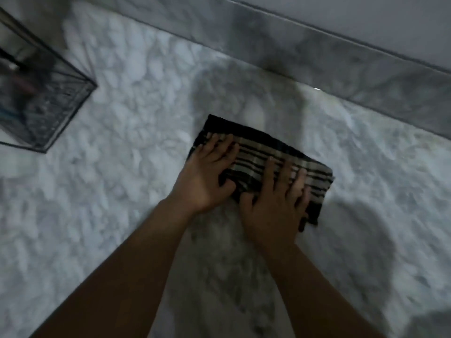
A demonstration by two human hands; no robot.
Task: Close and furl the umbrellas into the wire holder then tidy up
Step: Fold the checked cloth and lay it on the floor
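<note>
Striped in black and beige, a folded rectangular cloth (263, 152) lies flat on a grey-and-white marble floor (122, 215), a little right of the middle of the head view and just short of the marble skirting (317, 59) that runs along the base of a pale wall (366, 15). Both bare hands of a person rest on top of it. The left hand (207, 172) lies palm down on the cloth's left end, its fingers straight and spread across the stripes, its thumb stretched out along the near edge. The right hand (275, 206) lies palm down on the cloth's right half, fingers likewise straight and fanned apart, reaching toward the far right corner; neither hand curls round the fabric or pinches it. The two thumbs sit near each other at the cloth's near edge. Two bare forearms run from the bottom of the picture up to the hands. A soft shadow falls on the floor around and beyond the cloth. Well apart from it, at the left edge of the picture, stands a black square wire holder (48, 98) on the same floor. Dark shapes show through its mesh, along with blurred streaks of red and blue, but motion blur makes it impossible to tell what they are.
</note>
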